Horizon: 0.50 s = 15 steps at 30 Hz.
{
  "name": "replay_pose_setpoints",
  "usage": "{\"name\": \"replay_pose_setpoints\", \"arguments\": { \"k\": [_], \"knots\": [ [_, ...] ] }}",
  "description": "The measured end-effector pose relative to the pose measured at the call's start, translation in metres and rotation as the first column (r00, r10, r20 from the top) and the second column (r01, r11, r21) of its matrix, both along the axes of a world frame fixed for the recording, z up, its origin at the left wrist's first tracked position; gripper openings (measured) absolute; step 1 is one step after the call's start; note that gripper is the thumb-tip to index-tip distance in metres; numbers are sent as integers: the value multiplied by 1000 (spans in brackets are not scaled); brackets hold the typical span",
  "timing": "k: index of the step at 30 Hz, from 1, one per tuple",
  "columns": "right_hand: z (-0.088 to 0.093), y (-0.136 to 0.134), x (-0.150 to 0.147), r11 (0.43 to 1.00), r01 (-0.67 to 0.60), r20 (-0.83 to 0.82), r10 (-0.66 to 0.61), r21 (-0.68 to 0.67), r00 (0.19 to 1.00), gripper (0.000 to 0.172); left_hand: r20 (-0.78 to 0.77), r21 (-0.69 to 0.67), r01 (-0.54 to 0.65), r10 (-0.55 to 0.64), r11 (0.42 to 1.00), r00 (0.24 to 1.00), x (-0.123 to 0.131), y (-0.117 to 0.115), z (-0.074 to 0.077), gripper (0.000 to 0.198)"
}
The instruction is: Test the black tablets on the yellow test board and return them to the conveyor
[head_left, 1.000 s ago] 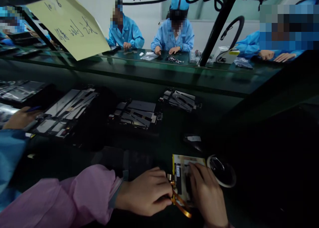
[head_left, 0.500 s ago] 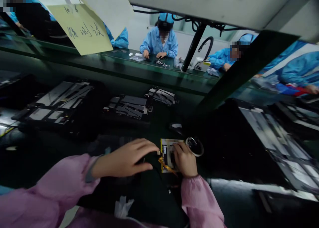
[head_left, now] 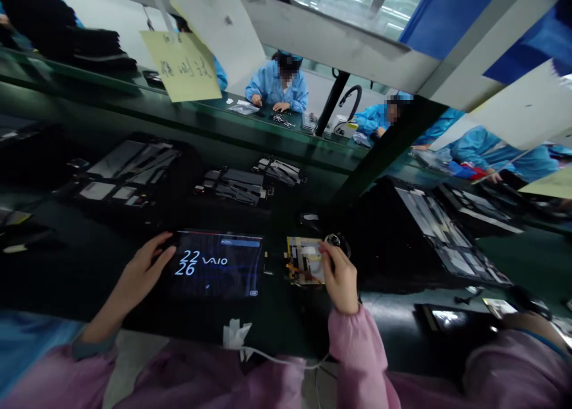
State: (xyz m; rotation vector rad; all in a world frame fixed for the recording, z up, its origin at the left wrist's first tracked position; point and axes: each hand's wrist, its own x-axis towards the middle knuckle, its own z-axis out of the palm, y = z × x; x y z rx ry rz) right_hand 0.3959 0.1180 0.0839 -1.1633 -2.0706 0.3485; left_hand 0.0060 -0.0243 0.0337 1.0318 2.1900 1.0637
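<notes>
A lit tablet screen (head_left: pixel 218 272) lies on the dark green bench, showing "22 26" and VAIO lettering. My left hand (head_left: pixel 140 272) is at its left edge, thumb and fingers curled around the dark border; the fingertips are partly hidden. To the right of the screen sits a flat battery pack (head_left: pixel 304 260) with yellow tape edges, a pale label and an orange ribbon cable. My right hand (head_left: pixel 342 275) pinches the pack's right edge between thumb and fingers. Just behind that hand is a round, shiny roll-like object (head_left: pixel 337 240), partly covered.
Stacks of opened tablet parts (head_left: pixel 134 167) stand at the back left, with another stack (head_left: pixel 435 230) at right. A black computer mouse (head_left: pixel 310 219) lies behind the pack. Crumpled white tape (head_left: pixel 236 334) hangs at the front edge. A neighbour's sleeve (head_left: pixel 518 367) enters at lower right.
My left hand has moved from beside the battery pack to the screen's left edge. The screen, dark before, is now lit. My right hand stays at the pack; the view has shifted.
</notes>
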Motion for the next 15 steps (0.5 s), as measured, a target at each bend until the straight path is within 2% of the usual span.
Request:
{"name": "replay_pose_setpoints", "arguments": {
  "k": [3,6,8,9,11,15],
  "knots": [
    [12,-55,-38,983,-184,38,184,-5,982,29,65,-26,-9,11,1000,998,-5,7,-1,52],
    [-4,-96,-85,911,-412,160,408,-7,899,32,135,-25,-9,12,1000,991,-5,10,4,51],
    [-21,-104,-113,872,-489,244,475,-6,845,30,182,28,-30,25,999,983,-2,8,9,50],
    [-28,-103,-124,872,-490,277,472,-2,837,29,208,57,-38,26,998,978,-1,7,12,49],
    [-37,-92,-142,907,-420,319,391,24,863,28,253,96,-42,17,995,967,0,4,17,46],
    [-35,-72,-157,972,-217,318,179,88,931,35,351,147,-20,-33,989,936,-3,-2,22,41]
  ]
}}
